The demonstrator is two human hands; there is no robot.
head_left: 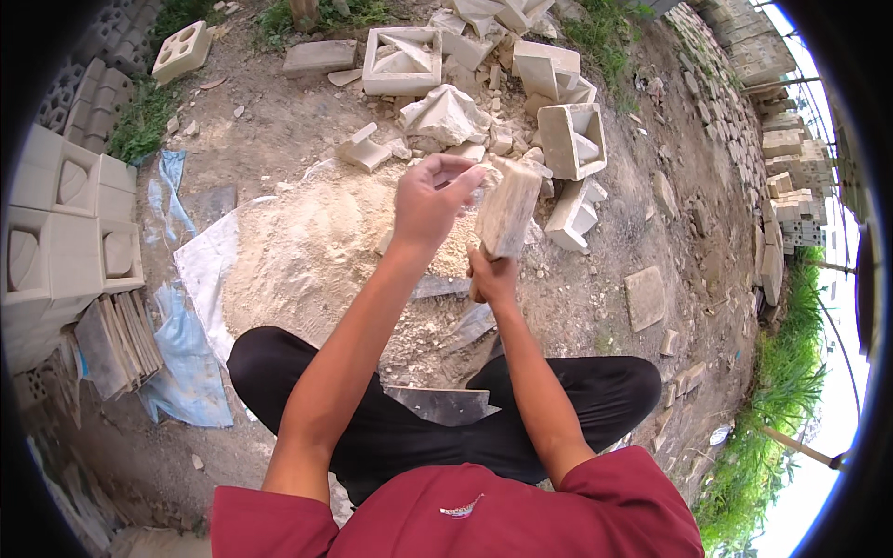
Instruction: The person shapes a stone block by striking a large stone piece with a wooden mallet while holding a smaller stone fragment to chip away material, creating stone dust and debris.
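Gripping a wooden mallet in our right hand, we pinch a pale fragment with our left hand over the sand pile.

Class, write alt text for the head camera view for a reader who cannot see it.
A squatting person's right hand grips a wooden mallet while the left hand pinches something small beside it. Below lies a sand pile, with broken concrete blocks beyond.

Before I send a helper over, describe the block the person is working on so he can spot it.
Start at the pale sand heap before the crouching person. Above its right edge, the right hand grips a tan slab-like block from below. Unlike the hollow white blocks behind, it is solid, brownish and off the ground.
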